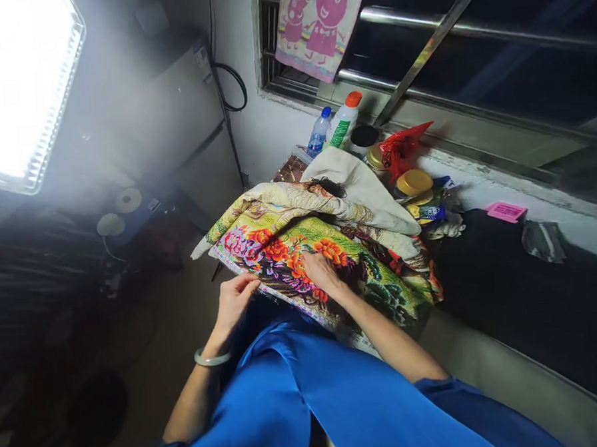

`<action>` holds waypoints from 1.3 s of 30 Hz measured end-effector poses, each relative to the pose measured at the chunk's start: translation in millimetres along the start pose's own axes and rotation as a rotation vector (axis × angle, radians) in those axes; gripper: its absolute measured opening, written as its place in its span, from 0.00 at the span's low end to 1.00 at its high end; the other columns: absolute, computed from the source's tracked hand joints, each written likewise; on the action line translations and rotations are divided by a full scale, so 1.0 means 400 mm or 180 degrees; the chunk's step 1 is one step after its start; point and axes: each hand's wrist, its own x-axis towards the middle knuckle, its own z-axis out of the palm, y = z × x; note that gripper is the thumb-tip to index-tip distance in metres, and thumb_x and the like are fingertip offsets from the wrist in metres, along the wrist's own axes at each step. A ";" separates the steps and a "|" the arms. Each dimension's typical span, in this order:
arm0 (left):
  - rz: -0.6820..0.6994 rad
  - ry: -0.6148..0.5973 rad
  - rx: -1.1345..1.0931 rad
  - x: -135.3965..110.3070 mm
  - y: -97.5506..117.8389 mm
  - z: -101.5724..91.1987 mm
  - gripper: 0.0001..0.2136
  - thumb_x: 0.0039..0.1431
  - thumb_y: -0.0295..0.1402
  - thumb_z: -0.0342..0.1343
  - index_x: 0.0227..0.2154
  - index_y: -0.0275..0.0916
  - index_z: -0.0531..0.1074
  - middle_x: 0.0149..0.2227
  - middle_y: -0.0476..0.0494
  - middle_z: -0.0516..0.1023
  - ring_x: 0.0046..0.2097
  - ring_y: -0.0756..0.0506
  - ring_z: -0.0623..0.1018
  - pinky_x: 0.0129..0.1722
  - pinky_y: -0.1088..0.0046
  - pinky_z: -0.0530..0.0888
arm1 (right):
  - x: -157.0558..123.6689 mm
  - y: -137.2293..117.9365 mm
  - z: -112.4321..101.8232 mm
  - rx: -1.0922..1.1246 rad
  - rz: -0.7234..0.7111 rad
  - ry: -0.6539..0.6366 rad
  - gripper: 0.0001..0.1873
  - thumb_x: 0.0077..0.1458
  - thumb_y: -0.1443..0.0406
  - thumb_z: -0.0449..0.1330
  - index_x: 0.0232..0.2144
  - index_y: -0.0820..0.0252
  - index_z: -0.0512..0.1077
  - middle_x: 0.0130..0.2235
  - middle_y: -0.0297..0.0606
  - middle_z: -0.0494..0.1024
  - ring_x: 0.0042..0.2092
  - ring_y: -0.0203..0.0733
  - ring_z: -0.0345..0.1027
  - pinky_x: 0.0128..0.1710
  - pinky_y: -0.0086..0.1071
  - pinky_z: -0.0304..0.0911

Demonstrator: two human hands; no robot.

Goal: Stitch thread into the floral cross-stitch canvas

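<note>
A floral cross-stitch cloth point(339, 228), with orange and pink blossoms on green and dark ground, spreads across the table edge in front of me. At its near left border my left hand point(235, 297) pinches the white edge between thumb and fingers; a pale bangle point(213, 358) circles that wrist. My right hand point(321, 270) rests on the stitched orange flowers, its fingers drawn together and pointing away from me. Whatever those fingertips hold, if anything, is too small to make out. Behind the flowers, the cloth's off-white back point(346, 171) lies folded and bunched.
Along the window sill side stand a clear bottle point(318, 132), a white bottle with an orange cap point(344, 121) and gold-lidded jars point(415, 183). A red plastic bag point(403, 148) lies among them. A bright lamp point(21, 84) glares at upper left. A pink card point(507, 211) lies at right.
</note>
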 end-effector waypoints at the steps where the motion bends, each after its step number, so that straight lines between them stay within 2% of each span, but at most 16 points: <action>1: 0.0007 -0.0126 0.0056 -0.004 -0.010 0.013 0.12 0.47 0.41 0.58 0.24 0.36 0.76 0.21 0.47 0.74 0.24 0.50 0.69 0.26 0.75 0.66 | -0.001 -0.002 -0.002 -0.0071 0.0017 -0.0047 0.16 0.60 0.70 0.45 0.39 0.63 0.72 0.28 0.42 0.76 0.30 0.40 0.69 0.27 0.28 0.53; 4: 0.0086 -0.0389 0.0280 -0.010 -0.027 0.046 0.13 0.47 0.42 0.57 0.24 0.36 0.77 0.21 0.48 0.74 0.23 0.51 0.68 0.25 0.76 0.65 | -0.009 -0.004 -0.016 -0.0115 0.0125 0.0069 0.13 0.60 0.66 0.49 0.40 0.61 0.72 0.33 0.44 0.76 0.33 0.43 0.70 0.29 0.30 0.56; 6: 0.0137 -0.0468 0.0449 -0.010 -0.030 0.058 0.13 0.48 0.41 0.56 0.24 0.36 0.77 0.21 0.48 0.74 0.23 0.51 0.67 0.24 0.76 0.64 | -0.020 -0.003 -0.030 0.0127 0.0174 0.0472 0.13 0.59 0.62 0.51 0.40 0.60 0.72 0.37 0.46 0.76 0.36 0.45 0.70 0.32 0.32 0.59; 8: 0.0171 -0.0509 0.0551 -0.009 -0.026 0.063 0.13 0.49 0.41 0.56 0.23 0.37 0.77 0.21 0.48 0.74 0.23 0.51 0.67 0.25 0.76 0.64 | -0.037 -0.007 -0.046 0.0694 -0.0095 0.1035 0.15 0.60 0.60 0.49 0.39 0.60 0.72 0.40 0.46 0.74 0.39 0.45 0.69 0.36 0.33 0.61; 10: 0.0207 -0.0524 0.0531 -0.006 -0.018 0.061 0.12 0.49 0.41 0.56 0.23 0.37 0.77 0.22 0.48 0.76 0.24 0.50 0.69 0.26 0.76 0.65 | -0.054 -0.019 -0.059 0.1478 -0.0696 0.1270 0.17 0.61 0.59 0.46 0.40 0.59 0.72 0.43 0.45 0.73 0.40 0.42 0.69 0.37 0.32 0.63; 11: 0.0223 -0.0523 0.0479 -0.004 -0.014 0.058 0.12 0.49 0.41 0.56 0.24 0.37 0.78 0.23 0.47 0.77 0.25 0.49 0.70 0.27 0.75 0.66 | -0.062 -0.028 -0.063 0.1846 -0.1016 0.1138 0.18 0.61 0.57 0.45 0.42 0.58 0.72 0.44 0.44 0.73 0.38 0.40 0.69 0.36 0.31 0.64; 13: 0.0238 -0.0490 0.0331 0.001 -0.007 0.044 0.12 0.48 0.41 0.57 0.25 0.38 0.78 0.24 0.46 0.79 0.26 0.48 0.72 0.29 0.74 0.67 | -0.071 -0.047 -0.066 0.2324 -0.1500 0.0470 0.19 0.60 0.55 0.47 0.43 0.57 0.72 0.42 0.41 0.74 0.32 0.37 0.69 0.32 0.30 0.64; 15: 0.0219 -0.0381 0.0203 0.006 -0.006 0.021 0.11 0.47 0.41 0.58 0.25 0.38 0.79 0.26 0.45 0.79 0.27 0.47 0.73 0.30 0.72 0.68 | -0.072 -0.058 -0.061 0.2449 -0.1648 -0.0073 0.17 0.59 0.55 0.50 0.39 0.58 0.73 0.34 0.37 0.76 0.29 0.36 0.67 0.30 0.29 0.63; 19: 0.0138 -0.0022 0.0322 0.013 -0.034 -0.047 0.12 0.48 0.41 0.58 0.25 0.38 0.79 0.25 0.45 0.79 0.28 0.46 0.73 0.31 0.71 0.68 | -0.059 -0.031 -0.045 0.2436 -0.1334 0.0097 0.16 0.57 0.58 0.52 0.25 0.60 0.73 0.26 0.35 0.75 0.28 0.36 0.67 0.31 0.29 0.62; 23: 0.0300 0.0635 0.1413 0.020 -0.066 -0.085 0.07 0.51 0.35 0.57 0.28 0.40 0.78 0.31 0.42 0.77 0.37 0.43 0.74 0.38 0.66 0.69 | -0.055 0.009 -0.038 0.2568 -0.1055 0.0223 0.14 0.54 0.60 0.54 0.23 0.60 0.73 0.24 0.34 0.75 0.25 0.35 0.65 0.27 0.29 0.61; 26: 0.0733 0.0861 0.2119 0.032 -0.059 -0.049 0.14 0.49 0.31 0.58 0.41 0.42 0.76 0.48 0.37 0.73 0.51 0.37 0.69 0.48 0.57 0.67 | -0.063 0.006 -0.041 0.2570 -0.1071 0.0303 0.12 0.53 0.62 0.55 0.24 0.60 0.74 0.26 0.35 0.77 0.27 0.37 0.68 0.30 0.30 0.62; 27: 0.0907 0.0717 0.2074 0.037 -0.050 -0.026 0.16 0.50 0.32 0.58 0.44 0.42 0.74 0.52 0.36 0.70 0.53 0.37 0.67 0.50 0.56 0.66 | -0.066 0.000 -0.043 0.2553 -0.1121 0.0325 0.11 0.52 0.62 0.55 0.24 0.60 0.75 0.26 0.36 0.78 0.28 0.38 0.69 0.31 0.30 0.63; 30: 0.1227 -0.0171 0.1355 0.050 -0.019 0.053 0.17 0.55 0.32 0.52 0.49 0.41 0.70 0.54 0.36 0.69 0.48 0.42 0.72 0.45 0.63 0.70 | -0.075 -0.022 -0.054 0.2477 -0.1265 0.0348 0.11 0.53 0.63 0.55 0.24 0.60 0.75 0.27 0.36 0.78 0.29 0.37 0.69 0.33 0.30 0.63; 32: 0.1216 -0.0698 0.0952 0.055 -0.003 0.096 0.18 0.54 0.30 0.52 0.49 0.41 0.70 0.50 0.38 0.74 0.44 0.44 0.74 0.41 0.67 0.71 | -0.081 -0.031 -0.064 0.2433 -0.1292 0.0357 0.12 0.54 0.62 0.55 0.24 0.59 0.75 0.25 0.35 0.77 0.27 0.36 0.68 0.31 0.30 0.63; 34: 0.1078 -0.0992 0.0714 0.056 0.006 0.120 0.16 0.53 0.30 0.53 0.45 0.40 0.73 0.41 0.41 0.78 0.39 0.46 0.75 0.39 0.70 0.70 | -0.087 -0.032 -0.073 0.2444 -0.1298 0.0369 0.13 0.54 0.62 0.54 0.24 0.59 0.75 0.24 0.34 0.77 0.26 0.36 0.67 0.30 0.29 0.62; 39: 0.0561 -0.0580 0.0470 0.051 0.006 0.128 0.07 0.50 0.33 0.54 0.24 0.38 0.75 0.25 0.46 0.76 0.27 0.49 0.71 0.30 0.74 0.66 | -0.094 -0.017 -0.087 0.2567 -0.1225 0.0409 0.12 0.55 0.60 0.54 0.28 0.59 0.75 0.28 0.36 0.78 0.30 0.37 0.69 0.32 0.30 0.63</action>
